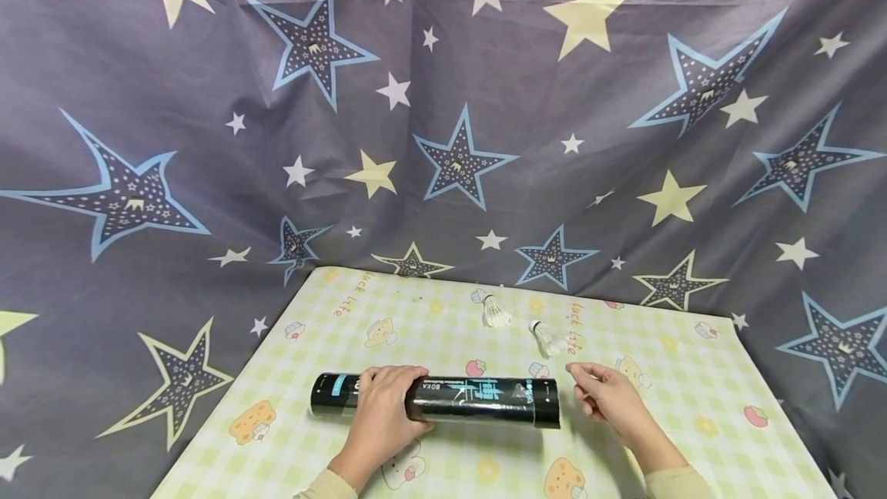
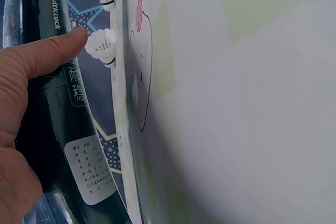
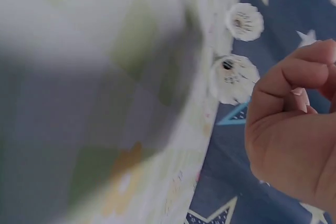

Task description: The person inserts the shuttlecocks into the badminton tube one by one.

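My left hand (image 1: 385,416) grips a black shuttlecock tube (image 1: 478,400) near its left part, fingers over the top. The tube lies crosswise above the checked tablecloth; whether it touches the cloth I cannot tell. In the left wrist view the thumb (image 2: 58,51) presses along the tube's printed side, beside a white label (image 2: 90,169). Just off the tube's right end is my right hand (image 1: 610,399), its fingers loosely bent with nothing visible in them. Part of that hand is cut off in the right wrist view.
Two white shuttlecocks (image 1: 495,313) lie on the cloth behind the tube, the nearer shuttlecock (image 1: 547,339) close to the right fingertips. The green-and-white checked tablecloth (image 1: 298,376) ends at the back against a dark star-patterned curtain (image 1: 388,237).
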Demonstrator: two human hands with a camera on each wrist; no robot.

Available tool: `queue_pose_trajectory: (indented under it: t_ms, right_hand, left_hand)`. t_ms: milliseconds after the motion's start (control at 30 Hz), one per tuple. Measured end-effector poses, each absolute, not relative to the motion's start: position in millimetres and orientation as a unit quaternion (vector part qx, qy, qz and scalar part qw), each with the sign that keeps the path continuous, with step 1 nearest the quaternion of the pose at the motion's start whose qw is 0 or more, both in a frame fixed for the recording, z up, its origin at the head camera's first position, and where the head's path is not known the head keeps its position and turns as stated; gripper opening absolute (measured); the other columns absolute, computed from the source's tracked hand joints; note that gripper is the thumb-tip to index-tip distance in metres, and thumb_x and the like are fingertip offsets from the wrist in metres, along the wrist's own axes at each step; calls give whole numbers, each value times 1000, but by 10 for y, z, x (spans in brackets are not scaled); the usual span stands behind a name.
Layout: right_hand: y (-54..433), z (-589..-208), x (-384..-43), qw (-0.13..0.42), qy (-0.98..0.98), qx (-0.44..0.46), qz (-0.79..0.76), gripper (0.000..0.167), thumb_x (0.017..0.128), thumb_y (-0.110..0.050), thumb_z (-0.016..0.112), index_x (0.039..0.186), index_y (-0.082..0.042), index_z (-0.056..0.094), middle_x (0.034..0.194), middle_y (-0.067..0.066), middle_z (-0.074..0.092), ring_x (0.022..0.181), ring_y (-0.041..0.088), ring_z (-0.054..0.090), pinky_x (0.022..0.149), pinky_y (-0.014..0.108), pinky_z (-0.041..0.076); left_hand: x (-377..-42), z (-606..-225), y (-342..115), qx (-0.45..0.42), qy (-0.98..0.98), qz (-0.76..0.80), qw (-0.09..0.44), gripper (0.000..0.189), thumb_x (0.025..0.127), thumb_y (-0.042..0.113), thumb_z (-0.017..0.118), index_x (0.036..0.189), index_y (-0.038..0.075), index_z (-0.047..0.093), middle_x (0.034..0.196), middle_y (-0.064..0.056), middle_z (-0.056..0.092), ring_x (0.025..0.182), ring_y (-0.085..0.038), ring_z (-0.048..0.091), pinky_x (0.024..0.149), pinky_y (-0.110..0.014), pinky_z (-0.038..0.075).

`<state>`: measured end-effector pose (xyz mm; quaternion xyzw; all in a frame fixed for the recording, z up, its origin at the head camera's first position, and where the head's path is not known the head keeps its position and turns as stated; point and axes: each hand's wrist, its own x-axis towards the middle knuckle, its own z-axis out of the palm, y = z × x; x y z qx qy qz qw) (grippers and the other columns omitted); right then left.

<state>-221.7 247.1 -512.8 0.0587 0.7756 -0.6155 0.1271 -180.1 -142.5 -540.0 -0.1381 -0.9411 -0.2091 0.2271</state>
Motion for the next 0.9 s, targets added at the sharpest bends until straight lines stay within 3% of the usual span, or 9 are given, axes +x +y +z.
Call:
queue_pose_trajectory:
  t_ms: [367,900]
  right_hand:
    - [2239,-5281,-2665,103,797,70,-591,41,109,-30,62,134,3,64,73,-4,63,56,8,52,50,23,38]
    - [2230,-5354,-2808,99,802,89,-583,43,108,-32,63,133,3,64,74,-3,65,56,7,54,52,24,40]
  left_hand:
    - [-1798,-5415,-1427,-136,-942,-217,216,85,50,37,109,126,26,73,123,7,78,116,-18,68,104,-48,39]
    - [-1800,-5404,-1420,-139,-940,-217,223,85,48,36,109,125,25,73,122,6,78,114,-18,69,104,-47,39]
